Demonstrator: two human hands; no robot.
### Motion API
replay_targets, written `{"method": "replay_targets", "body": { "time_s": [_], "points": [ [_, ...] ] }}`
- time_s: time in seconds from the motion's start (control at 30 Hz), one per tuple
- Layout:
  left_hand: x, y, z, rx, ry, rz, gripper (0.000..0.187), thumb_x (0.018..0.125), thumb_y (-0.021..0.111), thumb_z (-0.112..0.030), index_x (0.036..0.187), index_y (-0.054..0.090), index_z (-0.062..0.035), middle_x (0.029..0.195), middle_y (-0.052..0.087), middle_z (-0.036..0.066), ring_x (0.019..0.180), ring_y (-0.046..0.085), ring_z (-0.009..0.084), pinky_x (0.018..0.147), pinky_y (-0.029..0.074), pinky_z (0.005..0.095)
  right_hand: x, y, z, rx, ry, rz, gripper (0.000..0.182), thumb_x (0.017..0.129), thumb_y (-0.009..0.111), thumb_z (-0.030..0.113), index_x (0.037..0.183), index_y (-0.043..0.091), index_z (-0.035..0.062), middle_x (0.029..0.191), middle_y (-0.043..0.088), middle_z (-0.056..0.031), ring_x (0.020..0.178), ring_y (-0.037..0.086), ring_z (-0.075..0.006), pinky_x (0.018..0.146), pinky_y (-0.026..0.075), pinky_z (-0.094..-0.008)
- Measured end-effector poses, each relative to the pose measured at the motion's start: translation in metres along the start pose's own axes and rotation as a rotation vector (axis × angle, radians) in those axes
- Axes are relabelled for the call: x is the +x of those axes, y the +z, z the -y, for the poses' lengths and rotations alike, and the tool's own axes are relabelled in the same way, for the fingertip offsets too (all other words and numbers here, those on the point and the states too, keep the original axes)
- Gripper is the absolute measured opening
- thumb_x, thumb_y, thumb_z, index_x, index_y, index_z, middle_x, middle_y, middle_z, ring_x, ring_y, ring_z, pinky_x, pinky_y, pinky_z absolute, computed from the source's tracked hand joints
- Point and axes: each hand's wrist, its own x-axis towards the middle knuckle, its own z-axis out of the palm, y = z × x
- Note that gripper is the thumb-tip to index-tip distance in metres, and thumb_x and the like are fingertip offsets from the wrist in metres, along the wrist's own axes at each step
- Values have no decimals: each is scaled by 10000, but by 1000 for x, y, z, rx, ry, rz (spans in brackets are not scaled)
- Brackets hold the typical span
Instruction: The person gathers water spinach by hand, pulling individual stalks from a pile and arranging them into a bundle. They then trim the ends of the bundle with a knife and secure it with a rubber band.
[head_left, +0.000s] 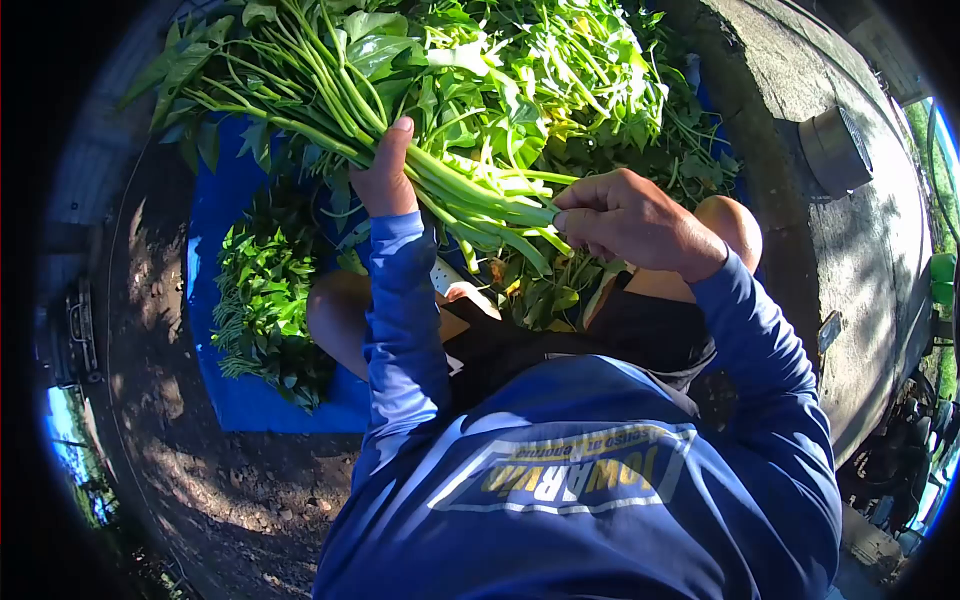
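A bunch of long-stemmed leafy greens that looks like water spinach [340, 115] lies slantwise across my left hand [388, 175]. The left fingers wrap round the thick pale stems, with the thumb on top and the other fingers hidden beneath. The leaves spread toward the upper left. At the cut stem ends, on the right, my right hand [625, 220] is closed in a pinch, thumb against forefinger. It touches the end of a stem; how many stems it grips is hidden.
A large heap of loose greens [590, 70] lies beyond my hands on a blue sheet [290, 415]. Left of my knee sits a smaller leafy pile [265, 300]. A concrete ledge [850, 260] runs along the right, with a metal cylinder [836, 152] on it.
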Motion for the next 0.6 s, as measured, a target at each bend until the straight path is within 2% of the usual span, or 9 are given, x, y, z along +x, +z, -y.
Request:
{"method": "replay_targets", "body": {
  "time_s": [0.1,0.23,0.27,0.37,0.4,0.47,0.5,0.57,0.6],
  "points": [
    [-6,4,-10,-32,-7,-44,602,783,846,-14,1340,620,18,1254,665,96,1067,643,180,986,518,336,3,8,-8,129,6,28,301,957,677,289,1000,756,2,769,707,-25,657,646,-102,628,528,-297],
    [-15,20,-29,-68,86,-21,557,789,816,15,1316,638,22,1224,689,100,1036,669,189,961,537,338,2,14,-11,-175,-172,-139,288,898,640,281,898,746,13,716,693,-123,641,686,-231,653,552,-386],
    [-17,21,-32,-75,95,-5,553,790,809,22,1317,639,23,1220,692,100,1033,673,193,959,540,341,3,14,-8,-332,-176,-128,289,863,633,298,885,741,31,736,690,-172,675,703,-323,678,560,-438],
    [-22,30,-41,-42,135,-5,510,803,781,26,1296,653,29,1209,700,102,1031,686,207,958,555,355,8,22,-17,-682,-476,-108,276,832,632,300,869,753,55,747,703,-174,706,712,-356,685,567,-459],
    [-20,30,-43,-16,163,-15,485,807,779,16,1278,663,31,1197,703,103,1026,690,210,954,562,357,0,20,-11,-760,-331,8,269,821,635,298,871,771,71,768,717,-178,749,723,-375,706,575,-479],
    [-15,32,-56,-5,180,-28,437,810,791,-32,1228,685,41,1158,706,102,1008,694,215,933,577,365,-7,31,-40,-824,-271,172,268,819,641,301,860,771,70,802,727,-175,778,725,-373,721,577,-476],
    [-7,22,-63,69,141,-40,412,834,799,-115,1204,692,31,1131,705,104,973,697,213,905,588,369,-8,35,-57,-856,-242,262,268,818,643,302,854,771,70,818,733,-173,792,726,-372,729,578,-475],
    [8,6,-81,90,14,-5,377,862,790,-189,1167,698,13,1115,704,107,936,696,201,869,597,367,-19,10,-76,-689,-172,301,272,849,640,309,898,766,74,884,744,-157,896,730,-349,765,582,-447],
    [10,2,-94,147,-36,-30,356,891,771,-254,1139,693,-11,1082,720,106,890,712,216,828,607,372,-13,-6,-121,-630,-416,154,241,862,637,283,916,752,79,841,724,-138,869,725,-332,736,581,-432]
  ]
}}
